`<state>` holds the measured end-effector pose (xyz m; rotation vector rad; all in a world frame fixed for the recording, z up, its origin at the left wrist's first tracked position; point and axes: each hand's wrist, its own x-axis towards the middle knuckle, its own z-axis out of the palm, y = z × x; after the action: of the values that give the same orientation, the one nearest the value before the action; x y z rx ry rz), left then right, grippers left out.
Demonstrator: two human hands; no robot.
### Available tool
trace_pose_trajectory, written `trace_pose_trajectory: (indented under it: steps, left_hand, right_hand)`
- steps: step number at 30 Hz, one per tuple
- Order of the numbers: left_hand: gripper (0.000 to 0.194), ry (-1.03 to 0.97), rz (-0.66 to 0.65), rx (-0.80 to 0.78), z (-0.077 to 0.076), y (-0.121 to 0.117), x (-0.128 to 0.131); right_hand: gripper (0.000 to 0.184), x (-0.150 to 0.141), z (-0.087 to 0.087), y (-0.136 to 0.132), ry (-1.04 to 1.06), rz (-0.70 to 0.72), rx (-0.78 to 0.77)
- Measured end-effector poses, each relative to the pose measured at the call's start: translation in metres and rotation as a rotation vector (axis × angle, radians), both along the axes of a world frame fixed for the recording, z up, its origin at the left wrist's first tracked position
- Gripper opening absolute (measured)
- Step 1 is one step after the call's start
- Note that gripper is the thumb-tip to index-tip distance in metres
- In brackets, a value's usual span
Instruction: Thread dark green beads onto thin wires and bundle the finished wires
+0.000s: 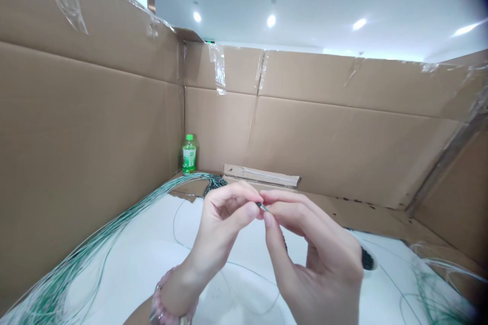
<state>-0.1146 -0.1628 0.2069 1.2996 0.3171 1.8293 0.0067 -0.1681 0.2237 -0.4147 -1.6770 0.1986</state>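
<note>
My left hand, with a pink beaded bracelet at the wrist, pinches a small green and pale piece between thumb and forefinger. Thumb and fingertips of my right hand close on its other end, so the two hands almost meet. The piece is too small to name, and fingertips cover most of it. A thin green wire runs across the white surface below the hands.
Green and white wires lie in a long bundle at the left, their dark ends behind my left hand. More loose wires lie at the right. Cardboard walls surround the surface. A green bottle stands in the corner near a cardboard strip.
</note>
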Motion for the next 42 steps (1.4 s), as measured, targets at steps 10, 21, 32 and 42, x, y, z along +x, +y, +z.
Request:
trace_pose_trajectory:
  steps: [10,21,32,42]
  left_hand:
    - [0.008,0.111,0.216,0.087,-0.0032,0.0008,-0.0042]
    - [0.009,0.211,0.436,0.16,0.0045,-0.0044,-0.0045]
    - [0.01,0.212,0.388,0.135,0.0056,-0.0042,-0.0036]
    - [0.011,0.202,0.274,0.084,0.0031,-0.0036,-0.0098]
  right_hand:
    - [0.017,-0.0007,-0.0008,0.0001,0.033,-0.03,-0.001]
    - [0.018,-0.0016,-0.0021,0.0004,0.047,-0.005,0.01]
    - [0.019,0.001,-0.0027,0.0058,0.037,0.032,0.027]
    - [0.018,0.0049,-0.0021,0.0046,0.031,0.049,-0.025]
